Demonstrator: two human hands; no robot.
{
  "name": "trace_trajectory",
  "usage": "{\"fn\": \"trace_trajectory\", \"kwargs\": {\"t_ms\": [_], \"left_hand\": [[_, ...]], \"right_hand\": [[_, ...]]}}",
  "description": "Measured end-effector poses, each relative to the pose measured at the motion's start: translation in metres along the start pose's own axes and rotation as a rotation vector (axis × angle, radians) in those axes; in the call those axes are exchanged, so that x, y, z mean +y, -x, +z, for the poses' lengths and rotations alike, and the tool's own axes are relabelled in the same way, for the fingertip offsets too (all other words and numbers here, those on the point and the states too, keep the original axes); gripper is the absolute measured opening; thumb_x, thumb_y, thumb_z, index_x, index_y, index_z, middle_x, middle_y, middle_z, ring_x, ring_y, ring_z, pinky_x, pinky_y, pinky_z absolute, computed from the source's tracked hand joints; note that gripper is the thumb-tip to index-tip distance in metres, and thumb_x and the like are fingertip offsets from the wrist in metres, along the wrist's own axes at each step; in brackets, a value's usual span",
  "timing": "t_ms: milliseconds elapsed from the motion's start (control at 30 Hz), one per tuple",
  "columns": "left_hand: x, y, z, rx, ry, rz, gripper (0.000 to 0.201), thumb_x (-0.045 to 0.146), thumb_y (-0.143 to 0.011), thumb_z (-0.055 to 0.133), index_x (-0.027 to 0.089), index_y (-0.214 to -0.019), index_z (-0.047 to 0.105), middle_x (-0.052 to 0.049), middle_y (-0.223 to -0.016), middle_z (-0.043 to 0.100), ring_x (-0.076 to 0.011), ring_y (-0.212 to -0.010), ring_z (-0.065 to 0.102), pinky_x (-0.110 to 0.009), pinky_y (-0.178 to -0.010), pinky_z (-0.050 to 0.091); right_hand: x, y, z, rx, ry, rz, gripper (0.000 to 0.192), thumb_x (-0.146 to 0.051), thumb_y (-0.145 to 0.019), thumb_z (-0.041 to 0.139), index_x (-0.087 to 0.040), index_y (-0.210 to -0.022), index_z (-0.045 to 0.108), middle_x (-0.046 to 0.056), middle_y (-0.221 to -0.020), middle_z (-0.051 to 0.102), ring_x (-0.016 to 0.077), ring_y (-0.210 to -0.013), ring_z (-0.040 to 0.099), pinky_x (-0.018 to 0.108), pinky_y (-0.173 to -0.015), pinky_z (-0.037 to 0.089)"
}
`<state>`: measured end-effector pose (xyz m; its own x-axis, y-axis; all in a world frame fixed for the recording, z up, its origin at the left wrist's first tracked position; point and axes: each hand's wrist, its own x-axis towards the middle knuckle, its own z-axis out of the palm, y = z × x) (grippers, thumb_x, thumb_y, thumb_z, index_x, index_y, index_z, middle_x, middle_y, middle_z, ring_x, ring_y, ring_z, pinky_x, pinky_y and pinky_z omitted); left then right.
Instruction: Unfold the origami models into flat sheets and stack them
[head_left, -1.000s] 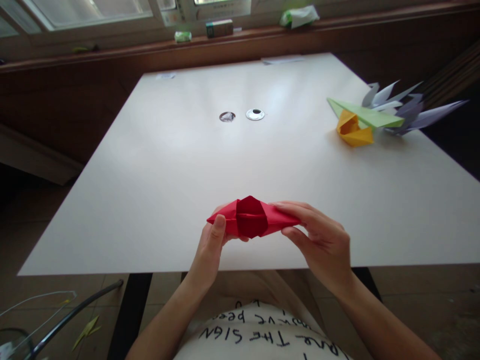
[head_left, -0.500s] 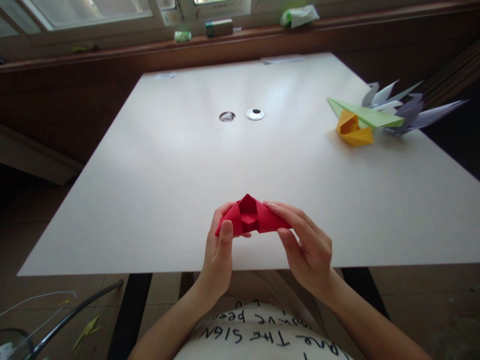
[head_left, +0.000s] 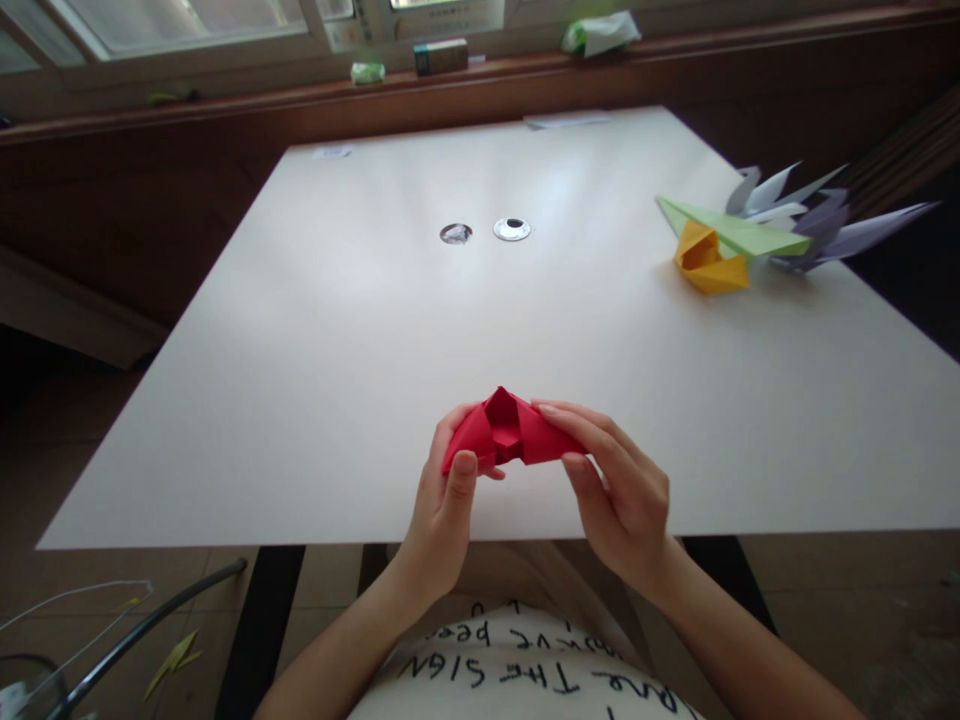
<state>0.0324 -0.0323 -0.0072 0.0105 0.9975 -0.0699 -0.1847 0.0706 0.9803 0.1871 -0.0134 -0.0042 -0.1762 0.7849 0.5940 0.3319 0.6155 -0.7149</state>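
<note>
While creased red paper (head_left: pixel 545 437) gapes, both hands (head_left: pixel 435 525) (head_left: pixel 630 505), half-curled, grip its tapering ends

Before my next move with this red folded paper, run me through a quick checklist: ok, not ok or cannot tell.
1. Left hand gripping one end of the red folded paper: ok.
2. Right hand on the other end, between thumb and fingers: ok.
3. Opening in the middle uncovered by fingers: ok.
4. Paper straight from end to end: not ok, both ends slope down from the middle.
5. Underside free of creases or tears: cannot tell, hidden.
6. Yellow folded paper apart from the red one: ok, farther off to the right.
</note>
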Motion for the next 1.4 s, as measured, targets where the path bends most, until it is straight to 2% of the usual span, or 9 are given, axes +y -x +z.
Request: {"fn": "trace_trajectory", "kwargs": {"t_ms": [200,333,533,667,833,933,1100,1233,1400], "left_hand": [[0.003,-0.011,-0.007,-0.058,0.244,-0.150,0.044,0.052,-0.087,0.037,0.019,-0.107,0.058,-0.008,-0.104,0.063,-0.0190,-0.088,0.060,-0.025,-0.061,0.053],[0.005,-0.013,-0.010,-0.056,0.108,-0.171,0.045,0.052,-0.086,0.040,0.017,-0.106,0.059,-0.007,-0.096,0.065,-0.0152,-0.076,0.060,-0.025,-0.064,0.050],[0.011,-0.013,-0.011,-0.126,-0.215,-0.090,0.042,0.048,-0.087,0.040,0.016,-0.104,0.060,-0.004,-0.085,0.065,-0.0126,-0.069,0.057,-0.023,-0.063,0.044],[0.011,-0.015,-0.011,-0.165,-0.239,-0.055,0.034,0.044,-0.086,0.046,0.017,-0.101,0.059,-0.005,-0.093,0.064,-0.0144,-0.079,0.059,-0.022,-0.066,0.046],[0.006,-0.017,-0.010,-0.153,-0.084,-0.068,0.039,0.035,-0.081,0.059,0.019,-0.114,0.048,-0.007,-0.104,0.062,-0.0172,-0.090,0.060,-0.023,-0.071,0.049],[0.004,-0.019,-0.010,-0.171,-0.058,-0.119,0.035,0.033,-0.083,0.056,0.017,-0.113,0.053,-0.008,-0.104,0.064,-0.0174,-0.088,0.061,-0.023,-0.067,0.049],[0.001,-0.021,-0.013,-0.126,-0.131,-0.086,0.028,0.033,-0.086,0.049,0.015,-0.102,0.065,-0.006,-0.092,0.069,-0.0165,-0.079,0.062,-0.025,-0.071,0.049],[0.001,-0.020,-0.015,-0.101,-0.225,-0.062,0.029,0.032,-0.087,0.047,0.016,-0.103,0.065,-0.005,-0.091,0.069,-0.0161,-0.077,0.063,-0.025,-0.071,0.049],[0.004,-0.020,-0.015,-0.074,-0.359,-0.024,0.027,0.030,-0.088,0.046,0.019,-0.102,0.066,-0.003,-0.088,0.070,-0.0161,-0.076,0.062,-0.025,-0.070,0.049]], "right_hand": [[0.002,-0.002,-0.008,0.012,-0.158,0.296,0.027,-0.031,-0.091,0.041,-0.022,-0.110,0.059,0.006,-0.106,0.061,0.0169,-0.085,0.059,0.031,-0.069,0.048],[0.005,-0.015,-0.019,0.001,-0.096,0.381,0.032,-0.042,-0.090,0.040,-0.021,-0.100,0.063,0.005,-0.095,0.063,0.0138,-0.072,0.057,0.028,-0.062,0.045],[0.006,-0.039,-0.024,-0.361,0.031,0.504,0.019,-0.035,-0.081,0.058,-0.021,-0.089,0.067,0.001,-0.081,0.069,0.0133,-0.069,0.060,0.024,-0.058,0.044],[0.007,-0.041,-0.017,-0.536,0.007,0.523,0.017,-0.029,-0.082,0.055,-0.020,-0.077,0.069,-0.001,-0.070,0.069,0.0111,-0.060,0.057,0.023,-0.054,0.042],[0.012,-0.035,-0.010,-0.354,-0.091,0.608,0.017,-0.030,-0.080,0.057,-0.018,-0.075,0.068,0.000,-0.070,0.069,0.0131,-0.063,0.062,0.023,-0.057,0.047],[0.013,-0.032,-0.008,-0.254,-0.092,0.598,0.019,-0.032,-0.081,0.056,-0.019,-0.078,0.068,0.000,-0.071,0.070,0.0132,-0.065,0.063,0.023,-0.060,0.048],[0.011,-0.031,-0.011,-0.315,0.082,0.484,0.016,-0.029,-0.082,0.056,-0.020,-0.076,0.068,-0.001,-0.068,0.068,0.0119,-0.062,0.060,0.023,-0.059,0.045],[0.011,-0.029,-0.010,-0.307,0.323,0.321,0.014,-0.023,-0.081,0.055,-0.019,-0.072,0.065,0.000,-0.068,0.065,0.0108,-0.059,0.055,0.023,-0.057,0.041],[0.011,-0.026,-0.006,-0.293,0.408,0.196,0.016,-0.018,-0.081,0.052,-0.017,-0.067,0.061,0.001,-0.065,0.061,0.0118,-0.059,0.052,0.024,-0.054,0.038]]}}
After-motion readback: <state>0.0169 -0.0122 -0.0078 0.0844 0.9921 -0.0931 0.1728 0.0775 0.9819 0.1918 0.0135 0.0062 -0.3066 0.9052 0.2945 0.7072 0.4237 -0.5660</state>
